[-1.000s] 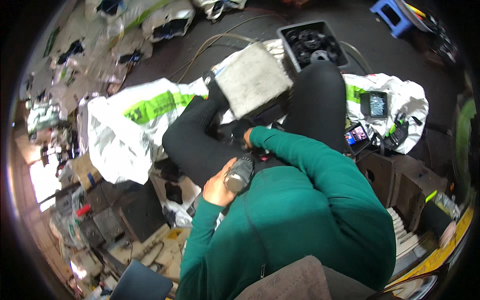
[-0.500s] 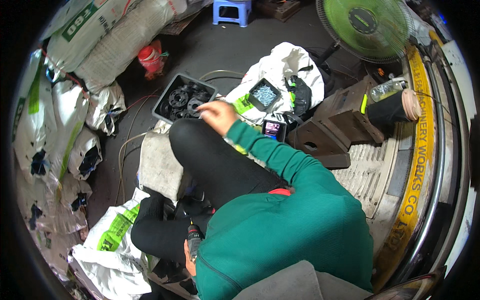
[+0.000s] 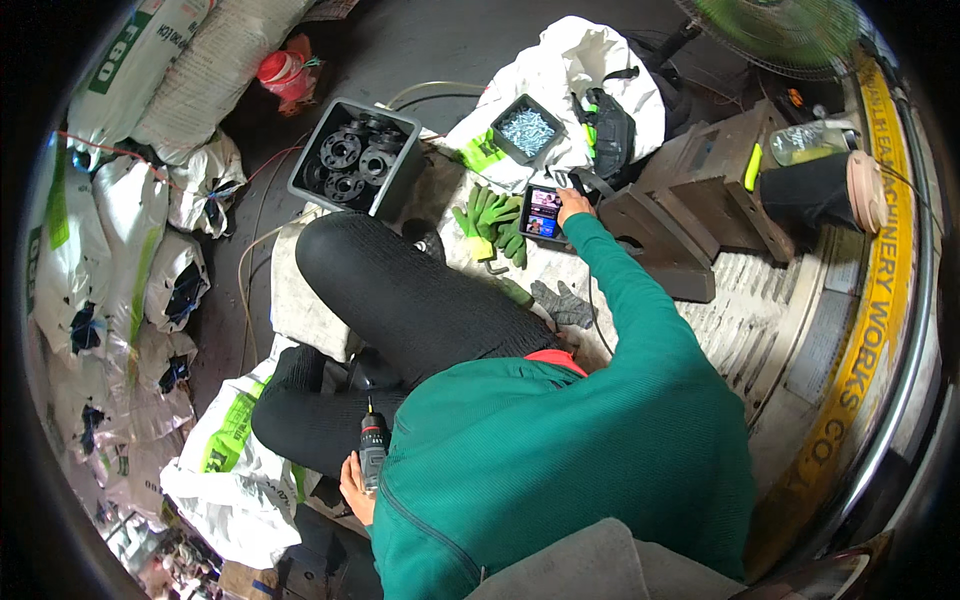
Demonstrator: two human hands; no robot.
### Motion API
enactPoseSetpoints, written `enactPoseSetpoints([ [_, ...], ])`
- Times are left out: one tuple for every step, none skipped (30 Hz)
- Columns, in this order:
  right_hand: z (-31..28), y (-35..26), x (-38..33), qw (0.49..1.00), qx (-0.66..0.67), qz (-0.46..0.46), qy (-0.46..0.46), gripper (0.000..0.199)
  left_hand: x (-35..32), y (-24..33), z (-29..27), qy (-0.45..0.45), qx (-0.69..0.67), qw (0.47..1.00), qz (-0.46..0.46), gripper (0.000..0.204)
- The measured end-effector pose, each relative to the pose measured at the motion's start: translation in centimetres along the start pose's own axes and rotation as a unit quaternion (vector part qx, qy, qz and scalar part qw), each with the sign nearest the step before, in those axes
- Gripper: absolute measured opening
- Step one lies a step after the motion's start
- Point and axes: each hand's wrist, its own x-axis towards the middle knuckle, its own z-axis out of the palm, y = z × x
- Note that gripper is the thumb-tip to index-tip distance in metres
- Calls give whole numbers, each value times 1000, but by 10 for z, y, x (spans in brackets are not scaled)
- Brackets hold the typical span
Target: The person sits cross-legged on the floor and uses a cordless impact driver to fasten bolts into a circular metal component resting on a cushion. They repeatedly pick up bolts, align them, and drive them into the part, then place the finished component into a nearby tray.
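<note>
My left hand [image 3: 355,488] is closed around a black cordless drill [image 3: 373,452] beside my left thigh, its bit pointing away from me. My right hand [image 3: 573,205] reaches forward with fingers extended to the right edge of a small screen device [image 3: 541,214], which lies lit on the pale mat. Whether a fingertip presses the screen is too small to tell. Left of the device lie green work gloves [image 3: 488,216]. Beyond it stands a small black tray [image 3: 527,130] of silvery screws. A grey bin [image 3: 400,170] holds several round black parts [image 3: 341,151].
Brown metal blocks [image 3: 690,205] stand to the right, with a dark cup with a pink lid [image 3: 866,192] and a clear bottle [image 3: 812,143] near them. A green fan [image 3: 780,30] is at far right. Stacked white sacks [image 3: 130,270] line the left. A cable [image 3: 597,320] trails from the device.
My right hand has moved right from near the grey bin to the screen device, uncovering the green gloves. The drill stays in my left hand. The whole view has shifted slightly.
</note>
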Motion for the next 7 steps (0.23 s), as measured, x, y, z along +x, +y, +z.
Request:
enactPoseSetpoints([
  [4,-4,3,999,-44,-6,-3,46,-1,0,-3,-4,14,1000,1,65],
  [9,-8,6,996,-84,-21,-2,46,-1,0,-7,-8,34,999,5,65],
  [15,-11,9,996,-88,-12,-3,46,0,0,-9,-11,38,999,16,65],
  [20,-14,12,996,-92,-2,-5,45,-2,0,-11,-17,76,997,28,65],
  [25,-15,14,994,-101,22,-25,45,-3,-1,-12,-3,166,982,95,65],
  [26,-14,16,995,-96,17,-28,46,-4,-3,-13,-19,153,984,91,66],
  [26,-12,20,994,-95,26,-52,47,1,-5,-15,-26,140,985,97,68],
])
